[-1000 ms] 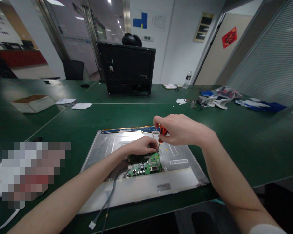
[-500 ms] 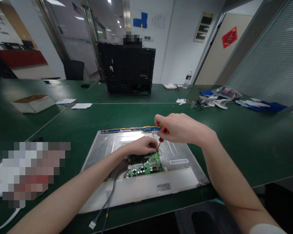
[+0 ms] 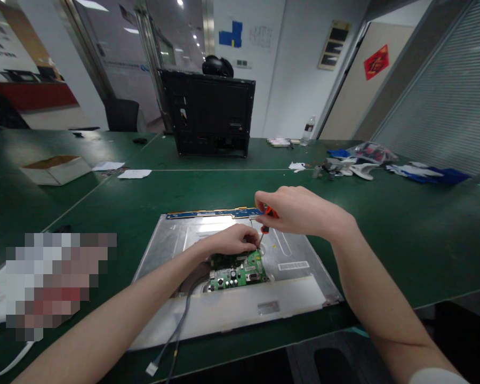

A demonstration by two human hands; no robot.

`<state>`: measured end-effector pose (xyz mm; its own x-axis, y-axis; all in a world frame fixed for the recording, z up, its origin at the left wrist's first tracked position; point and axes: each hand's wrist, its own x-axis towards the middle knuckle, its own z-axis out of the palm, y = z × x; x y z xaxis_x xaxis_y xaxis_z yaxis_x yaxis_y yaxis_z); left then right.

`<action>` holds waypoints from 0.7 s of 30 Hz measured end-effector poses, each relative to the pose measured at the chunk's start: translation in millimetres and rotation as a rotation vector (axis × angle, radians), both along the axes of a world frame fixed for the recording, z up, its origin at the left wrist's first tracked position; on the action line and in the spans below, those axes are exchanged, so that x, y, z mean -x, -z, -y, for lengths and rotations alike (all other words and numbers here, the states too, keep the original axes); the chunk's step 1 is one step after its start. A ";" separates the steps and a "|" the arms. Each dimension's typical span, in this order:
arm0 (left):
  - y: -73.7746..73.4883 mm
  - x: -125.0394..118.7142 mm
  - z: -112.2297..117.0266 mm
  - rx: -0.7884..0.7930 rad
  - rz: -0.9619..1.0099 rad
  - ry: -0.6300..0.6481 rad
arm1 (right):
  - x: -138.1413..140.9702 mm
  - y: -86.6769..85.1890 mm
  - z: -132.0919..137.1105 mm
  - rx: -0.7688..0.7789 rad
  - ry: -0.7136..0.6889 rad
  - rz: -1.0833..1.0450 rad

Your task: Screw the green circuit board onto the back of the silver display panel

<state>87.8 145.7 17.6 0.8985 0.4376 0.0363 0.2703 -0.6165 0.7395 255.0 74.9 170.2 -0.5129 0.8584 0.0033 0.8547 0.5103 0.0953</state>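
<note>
My right hand [image 3: 296, 210] grips a red and black screwdriver [image 3: 268, 220], whose thin shaft slants down to the upper corner of a green circuit board [image 3: 246, 274]. Close to the screwdriver's tip, the fingers of my left hand [image 3: 240, 239] are pinched together; what they hold, if anything, is hidden. The board is on the metal back of a flat display panel [image 3: 296, 288], and part of it is covered by my left hand. Along the panel's far edge runs a narrow blue circuit strip [image 3: 208, 214]. A dark cable [image 3: 187, 304] hangs from the board over the near edge, ending in a white connector [image 3: 152, 368].
Across the green table [image 3: 384, 229] stands a black monitor housing [image 3: 214, 114]. An open box [image 3: 56, 170] and papers [image 3: 135, 174] lie far left. Gloves [image 3: 428, 172], a plastic bag [image 3: 372, 152] and a bottle [image 3: 308, 130] are at the far right. A blurred-out area covers the near left.
Almost nothing differs. My right hand and the screwdriver have shifted very slightly, with the tip at the same corner of the board. My left hand stays in place.
</note>
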 end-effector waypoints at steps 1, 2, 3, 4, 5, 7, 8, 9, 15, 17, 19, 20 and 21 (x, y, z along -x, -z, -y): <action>-0.1 0.1 0.1 -0.001 0.002 -0.001 | -0.6 0.1 0.6 0.000 -0.015 -0.008; -0.1 0.1 0.1 -0.001 0.002 -0.002 | -1.3 0.3 1.0 0.002 -0.030 -0.018; -0.1 0.2 0.2 0.002 0.003 -0.001 | -1.9 0.5 1.2 0.004 -0.042 -0.027; -0.1 0.3 0.2 0.008 0.003 0.003 | -2.2 0.7 1.2 0.004 -0.048 -0.033; 0.0 0.4 0.2 0.014 0.004 0.008 | -2.4 0.9 0.9 0.003 -0.046 -0.036; 0.5 0.3 0.0 0.019 0.006 0.014 | -2.0 1.4 -0.3 -0.005 -0.020 -0.026; 0.8 0.2 -0.1 0.017 0.005 0.013 | -1.6 1.6 -1.1 -0.010 -0.001 -0.018; 1.2 0.2 -0.2 0.014 0.004 0.011 | -1.1 1.7 -1.8 -0.013 0.016 -0.010; 2.2 0.0 -0.3 0.017 0.006 0.003 | -0.3 0.6 -0.6 0.009 0.004 -0.008; 1.1 0.3 0.1 0.021 0.003 0.005 | -0.7 0.1 0.9 0.023 -0.029 -0.030; -0.1 0.6 0.5 0.023 0.004 0.009 | -0.8 -0.1 1.5 0.031 -0.042 -0.044; -0.7 0.8 0.7 0.025 0.003 0.012 | -0.7 0.0 1.2 0.028 -0.036 -0.045; -1.1 0.9 0.9 0.027 0.001 0.016 | -0.5 0.1 0.5 0.022 -0.025 -0.041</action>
<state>86.9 144.8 18.7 0.9051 0.4243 0.0255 0.2602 -0.6005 0.7561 255.5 74.4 170.1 -0.5340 0.8455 0.0060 0.8446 0.5331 0.0494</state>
